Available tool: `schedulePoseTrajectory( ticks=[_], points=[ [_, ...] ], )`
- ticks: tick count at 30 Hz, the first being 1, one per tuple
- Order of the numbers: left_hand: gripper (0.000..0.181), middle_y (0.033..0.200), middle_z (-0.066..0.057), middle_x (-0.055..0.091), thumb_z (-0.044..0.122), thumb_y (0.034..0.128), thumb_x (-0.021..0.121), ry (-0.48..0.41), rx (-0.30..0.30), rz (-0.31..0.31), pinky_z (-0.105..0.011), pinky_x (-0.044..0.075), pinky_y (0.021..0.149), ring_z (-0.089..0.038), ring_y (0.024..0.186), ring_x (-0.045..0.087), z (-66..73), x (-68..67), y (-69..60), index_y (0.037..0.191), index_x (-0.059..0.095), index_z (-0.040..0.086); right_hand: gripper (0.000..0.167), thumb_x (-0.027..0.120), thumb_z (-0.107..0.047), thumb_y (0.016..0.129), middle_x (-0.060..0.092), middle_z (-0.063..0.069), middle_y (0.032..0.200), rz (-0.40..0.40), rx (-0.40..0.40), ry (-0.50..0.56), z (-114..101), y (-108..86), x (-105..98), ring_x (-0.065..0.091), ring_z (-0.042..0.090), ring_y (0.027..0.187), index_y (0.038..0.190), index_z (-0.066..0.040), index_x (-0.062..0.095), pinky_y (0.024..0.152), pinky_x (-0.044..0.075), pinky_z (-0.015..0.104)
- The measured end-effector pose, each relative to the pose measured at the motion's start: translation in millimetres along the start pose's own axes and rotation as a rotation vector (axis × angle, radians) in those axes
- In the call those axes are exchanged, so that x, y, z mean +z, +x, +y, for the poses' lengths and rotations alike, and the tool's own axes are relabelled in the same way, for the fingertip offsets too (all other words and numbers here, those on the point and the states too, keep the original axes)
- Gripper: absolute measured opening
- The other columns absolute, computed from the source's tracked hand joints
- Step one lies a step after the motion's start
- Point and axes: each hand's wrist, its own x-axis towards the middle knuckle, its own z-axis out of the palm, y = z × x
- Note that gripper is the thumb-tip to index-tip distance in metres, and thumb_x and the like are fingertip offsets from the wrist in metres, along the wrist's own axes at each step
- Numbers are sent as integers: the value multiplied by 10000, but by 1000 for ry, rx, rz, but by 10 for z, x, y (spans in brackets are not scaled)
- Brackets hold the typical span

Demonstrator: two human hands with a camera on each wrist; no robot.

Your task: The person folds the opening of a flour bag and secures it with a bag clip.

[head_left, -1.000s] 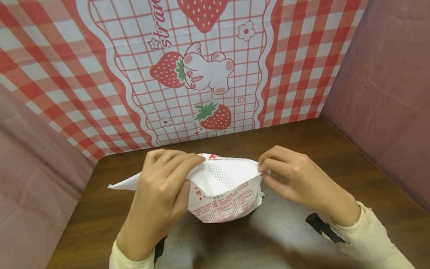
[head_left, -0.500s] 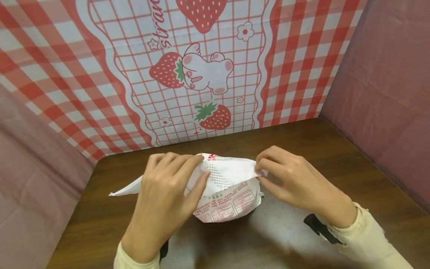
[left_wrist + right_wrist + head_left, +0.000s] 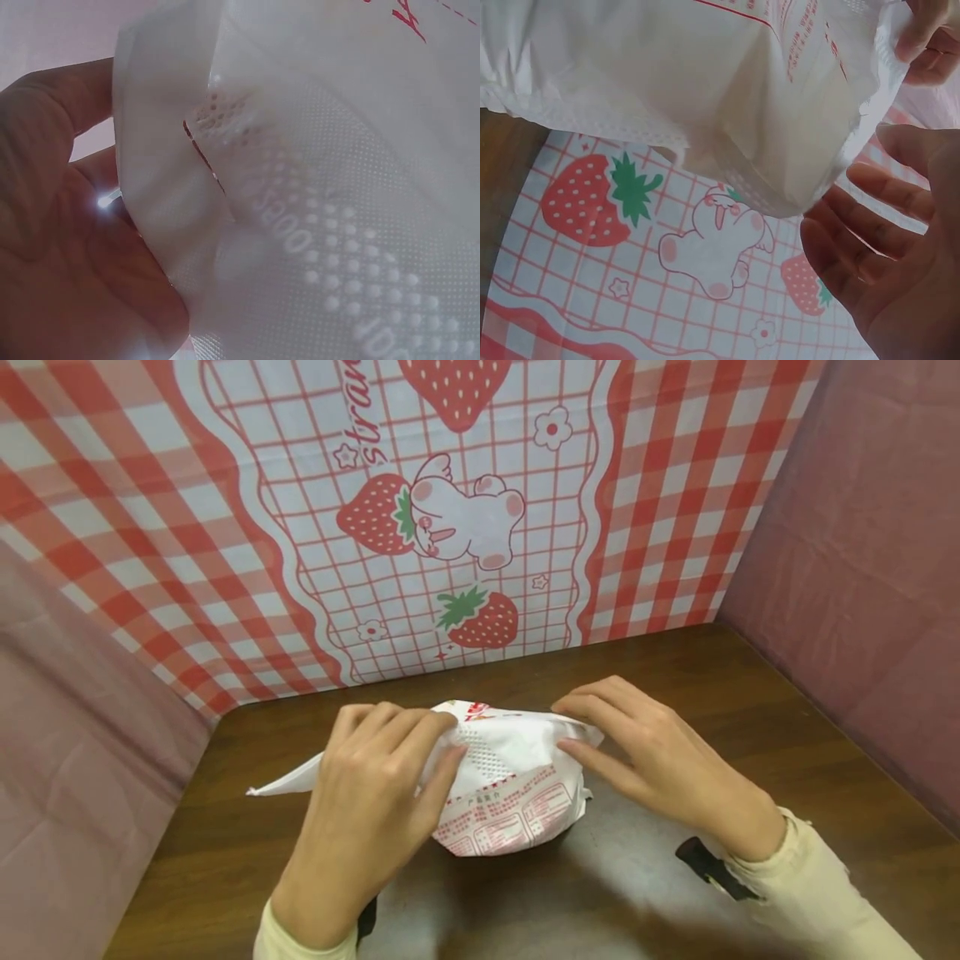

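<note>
A white bag [image 3: 510, 827] with red printing stands on the table, its dotted upper flap folded over toward the person. My left hand [image 3: 360, 802] grips the bag's top edge at the left, and in the right wrist view that hand's fingers pinch the rim. A thin pointed white end sticks out left of this hand. My right hand [image 3: 660, 760] is at the bag's upper right corner, fingers and thumb spread apart. In the right wrist view its loosely bent fingertips [image 3: 817, 232] are by the bag's edge; whether they touch it I cannot tell.
The brown wooden table [image 3: 780, 727] spreads around the bag. A red-and-white strawberry cloth [image 3: 667, 510] hangs behind it. Plain pink cloths stand at the left and right [image 3: 862, 560].
My right hand has let go of the bag's right corner and its fingers have spread. The flap there has slackened. My left thumb has shifted up and right onto the flap.
</note>
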Motion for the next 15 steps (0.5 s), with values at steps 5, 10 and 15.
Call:
schedulePoseTrajectory(
  ticks=[5,10,15],
  points=[
    [165,930,-31,721,183,887,724,14,6,-14,-407,433,800,-217,829,640,1,-4,-4,998,715,60,353,747,-184,876,645,-32,1138,-39,16,4,16,-11,41,573,84,1026,1207,-95,666,842,424,192],
    [178,936,-35,713,161,871,736,18,2,-25,-393,440,748,-226,821,632,-9,-2,-14,1009,703,53,314,744,-213,884,646,-53,1099,-77,35,-19,41,-32,61,574,76,960,1174,-114,676,800,467,248],
    [215,920,-43,728,151,836,776,42,6,-26,-366,436,686,-233,791,630,-30,18,-31,1009,721,36,284,722,-257,908,652,-45,1081,-92,47,-28,62,-56,73,588,72,909,1147,-110,685,740,518,308]
  ],
)
